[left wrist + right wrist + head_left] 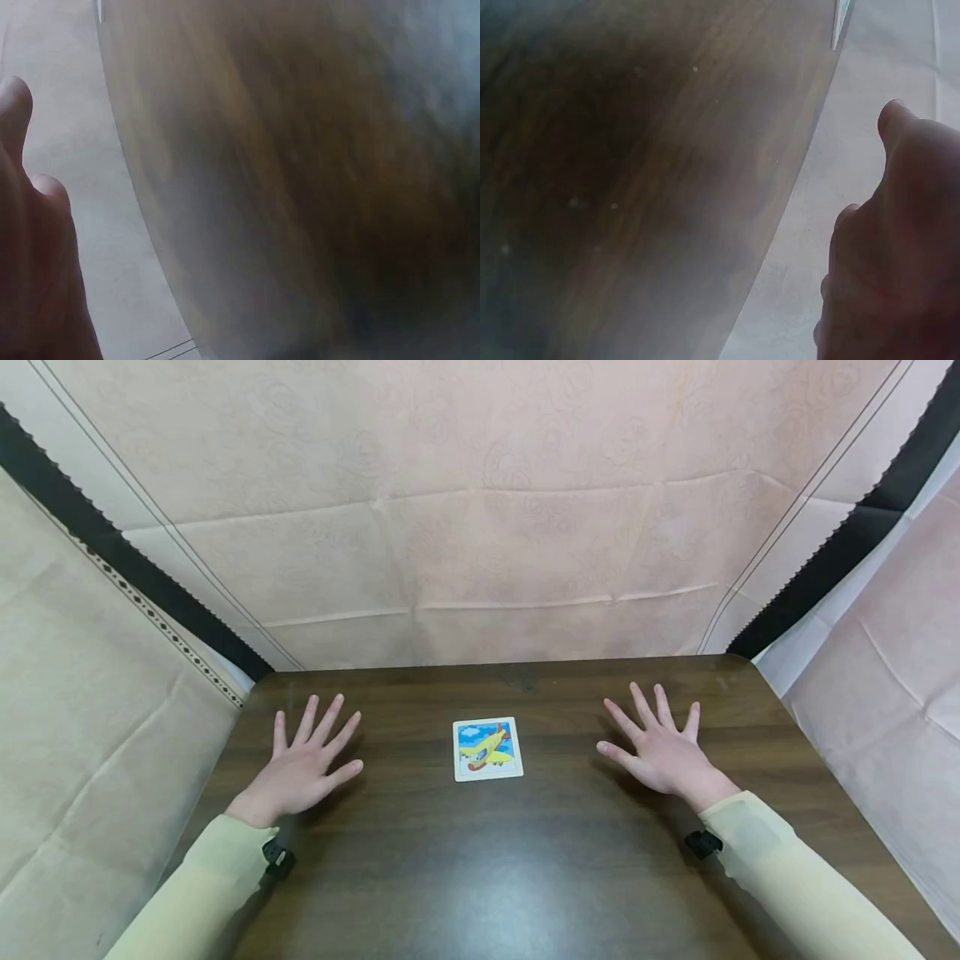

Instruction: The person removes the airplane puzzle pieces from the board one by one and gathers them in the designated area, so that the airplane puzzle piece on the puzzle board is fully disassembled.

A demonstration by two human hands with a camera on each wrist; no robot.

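Observation:
A square picture card [488,749] with a white border lies face up on the brown wooden table [450,860]. It shows a yellow airplane with red parts on a blue sky. To its left, apart from it, the left hand [296,777] is spread palm down with straight fingers and holds nothing. On the other side the right hand [667,756] is likewise spread with straight fingers and nothing in it. Each wrist view catches only part of its own hand, the left hand [37,255] at the left edge and the right hand [900,255] at the right.
Pale patterned cloth [487,527] hangs behind the table's far edge. More cloth panels flank the table, with dark bands [135,560] running along the corners. Both forearms wear pale yellow sleeves [795,868], with a small black device [703,843] at each wrist.

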